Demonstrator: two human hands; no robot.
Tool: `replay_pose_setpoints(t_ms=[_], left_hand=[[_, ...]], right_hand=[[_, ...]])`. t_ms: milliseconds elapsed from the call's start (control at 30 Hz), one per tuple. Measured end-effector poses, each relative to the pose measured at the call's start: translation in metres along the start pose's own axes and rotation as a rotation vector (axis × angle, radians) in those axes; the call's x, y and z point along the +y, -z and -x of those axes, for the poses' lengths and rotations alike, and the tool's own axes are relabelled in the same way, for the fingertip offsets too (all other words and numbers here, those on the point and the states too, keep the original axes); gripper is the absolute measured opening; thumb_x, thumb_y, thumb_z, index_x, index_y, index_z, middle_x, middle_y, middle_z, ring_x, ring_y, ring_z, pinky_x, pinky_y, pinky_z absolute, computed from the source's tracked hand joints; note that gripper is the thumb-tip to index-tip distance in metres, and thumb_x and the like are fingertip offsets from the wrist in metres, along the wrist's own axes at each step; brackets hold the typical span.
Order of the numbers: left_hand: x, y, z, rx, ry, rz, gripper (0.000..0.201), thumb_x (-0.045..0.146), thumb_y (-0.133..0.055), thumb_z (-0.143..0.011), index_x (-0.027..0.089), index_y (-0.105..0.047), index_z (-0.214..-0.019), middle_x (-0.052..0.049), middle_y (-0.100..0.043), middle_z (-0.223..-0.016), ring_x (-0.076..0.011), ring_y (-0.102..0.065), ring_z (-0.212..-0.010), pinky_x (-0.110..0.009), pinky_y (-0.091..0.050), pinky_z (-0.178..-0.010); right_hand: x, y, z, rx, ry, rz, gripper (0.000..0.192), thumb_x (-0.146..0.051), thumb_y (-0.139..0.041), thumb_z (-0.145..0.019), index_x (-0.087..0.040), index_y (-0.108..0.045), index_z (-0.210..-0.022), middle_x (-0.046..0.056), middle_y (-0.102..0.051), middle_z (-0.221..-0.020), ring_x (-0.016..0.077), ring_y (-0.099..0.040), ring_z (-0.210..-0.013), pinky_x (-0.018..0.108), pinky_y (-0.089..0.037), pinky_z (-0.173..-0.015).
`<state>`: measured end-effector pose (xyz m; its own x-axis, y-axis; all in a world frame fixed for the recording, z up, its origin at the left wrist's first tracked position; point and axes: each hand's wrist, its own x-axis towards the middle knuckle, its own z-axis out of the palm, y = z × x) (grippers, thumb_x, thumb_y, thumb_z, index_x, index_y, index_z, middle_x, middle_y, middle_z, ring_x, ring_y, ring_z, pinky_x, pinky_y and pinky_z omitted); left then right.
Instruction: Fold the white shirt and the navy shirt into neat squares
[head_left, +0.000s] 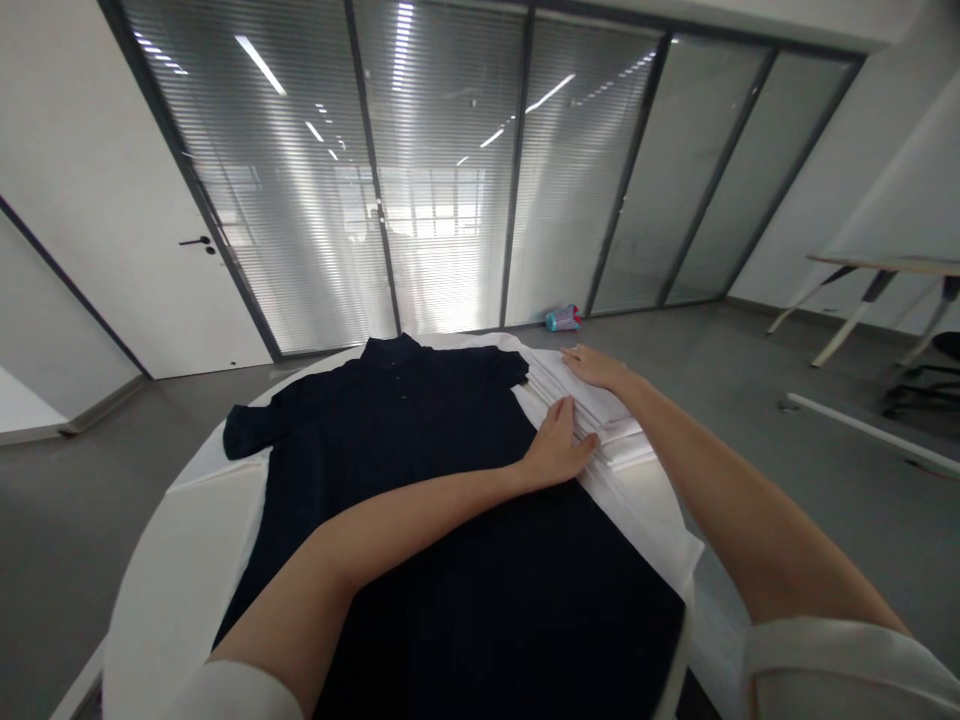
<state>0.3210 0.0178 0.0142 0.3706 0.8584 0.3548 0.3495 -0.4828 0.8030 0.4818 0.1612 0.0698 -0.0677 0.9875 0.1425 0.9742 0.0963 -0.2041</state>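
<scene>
A dark navy polo shirt [337,420] lies spread out, collar toward the far side, with its sleeves out to both sides. White fabric [622,510] shows beneath it, and its right part is gathered in long creases; I cannot tell whether it is a garment. On those creases, beside the polo's right edge, rests my left hand [559,447], palm down with thumb and fingers apart. Farther back, my right hand [596,368] lies on the outer edge of the white fabric, its fingers stretched out. Neither hand visibly grips anything.
Everything lies on a round white table [165,590]. A blue and red patterned object [562,318] is on the floor beyond it. Glass panels with blinds [442,180] stand behind, a white door [150,250] at left, and another table [885,264] at right.
</scene>
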Motion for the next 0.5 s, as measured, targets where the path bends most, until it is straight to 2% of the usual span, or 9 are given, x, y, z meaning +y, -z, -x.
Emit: replay_pose_setpoints(t_ms=[67,133,167,233,333,500], left_hand=[[0.0,-0.005,0.001,0.048,0.118,0.008,0.05,0.038,-0.062,-0.085,0.013,-0.053,-0.127,-0.022,-0.052,-0.137,-0.0291,-0.051,-0.129,-0.04,-0.04,-0.11],[0.002,-0.01,-0.005,0.043,0.274,0.065,0.03,0.041,-0.063,-0.085,0.016,-0.063,-0.1,-0.016,-0.068,-0.106,-0.0263,-0.067,-0.1,-0.038,-0.052,-0.091],[0.004,-0.012,-0.008,0.016,0.348,0.127,0.025,0.041,-0.061,-0.086,0.017,-0.063,-0.085,-0.012,-0.07,-0.088,-0.0234,-0.069,-0.083,-0.035,-0.054,-0.079],[0.009,-0.014,-0.015,-0.046,0.461,0.277,0.031,0.037,-0.055,-0.09,0.018,-0.055,-0.065,-0.004,-0.062,-0.061,-0.0167,-0.063,-0.055,-0.029,-0.05,-0.059],[0.019,-0.013,-0.021,-0.075,0.522,0.433,0.031,0.028,-0.052,-0.091,0.018,-0.049,-0.062,0.001,-0.055,-0.052,-0.0102,-0.053,-0.038,-0.022,-0.038,-0.044],[0.04,-0.011,-0.024,-0.032,0.521,0.614,0.021,0.014,-0.053,-0.089,0.018,-0.045,-0.07,0.005,-0.054,-0.052,-0.0074,-0.051,-0.034,-0.019,-0.029,-0.039]], right_hand=[[0.001,0.0,0.0,-0.056,-0.052,-0.003,0.054,-0.05,-0.034,-0.098,-0.029,-0.047,-0.146,0.01,-0.036,-0.157,0.0338,-0.043,-0.138,0.057,-0.029,-0.111],[0.001,0.001,-0.001,-0.045,-0.044,-0.019,0.055,-0.05,-0.033,-0.098,-0.028,-0.047,-0.147,0.009,-0.035,-0.158,0.0329,-0.041,-0.139,0.055,-0.027,-0.113],[0.001,0.002,-0.001,-0.027,-0.027,-0.031,0.055,-0.051,-0.034,-0.098,-0.027,-0.049,-0.146,0.009,-0.038,-0.157,0.0323,-0.042,-0.138,0.053,-0.028,-0.114],[0.003,0.003,-0.002,0.001,0.002,-0.062,0.055,-0.051,-0.036,-0.098,-0.024,-0.053,-0.142,0.01,-0.044,-0.152,0.0312,-0.046,-0.135,0.048,-0.031,-0.112],[0.004,0.004,-0.004,0.006,0.031,-0.096,0.055,-0.049,-0.039,-0.097,-0.019,-0.057,-0.139,0.013,-0.052,-0.146,0.0305,-0.051,-0.131,0.044,-0.037,-0.109],[0.001,0.013,-0.006,0.008,0.034,-0.074,0.057,-0.05,-0.042,-0.095,-0.017,-0.057,-0.14,0.014,-0.053,-0.145,0.0308,-0.05,-0.132,0.042,-0.037,-0.109]])
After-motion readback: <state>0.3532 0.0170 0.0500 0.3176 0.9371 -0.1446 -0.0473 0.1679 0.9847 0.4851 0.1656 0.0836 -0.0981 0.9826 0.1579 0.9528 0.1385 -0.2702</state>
